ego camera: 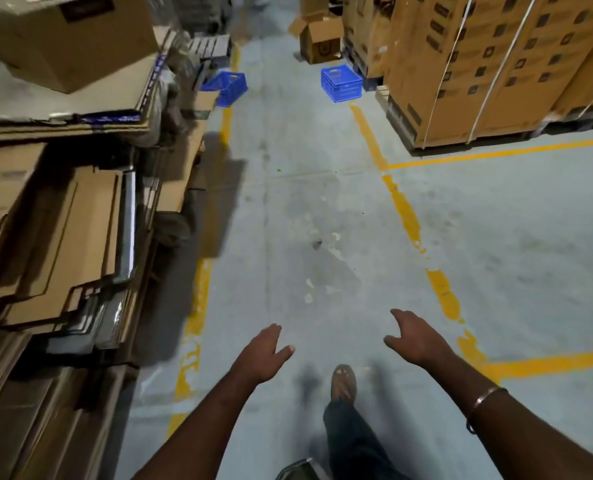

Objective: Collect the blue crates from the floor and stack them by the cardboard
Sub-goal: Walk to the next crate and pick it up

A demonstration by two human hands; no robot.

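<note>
Two blue plastic crates stand on the grey floor far up the aisle. One blue crate (pixel 342 83) sits upright near the pallet of boxes on the right. The other blue crate (pixel 226 87) is tilted against the clutter on the left. Flattened cardboard (pixel 56 230) is piled in stacks along the left side. My left hand (pixel 262 355) and my right hand (pixel 413 337) reach forward low over the floor, both empty with relaxed fingers, far from either crate.
Strapped cardboard boxes on a pallet (pixel 496 71) fill the right back. An open carton (pixel 317 36) stands beyond the right crate. Yellow floor lines (pixel 406 209) border the aisle. My sandalled foot (pixel 343 381) steps ahead on the floor.
</note>
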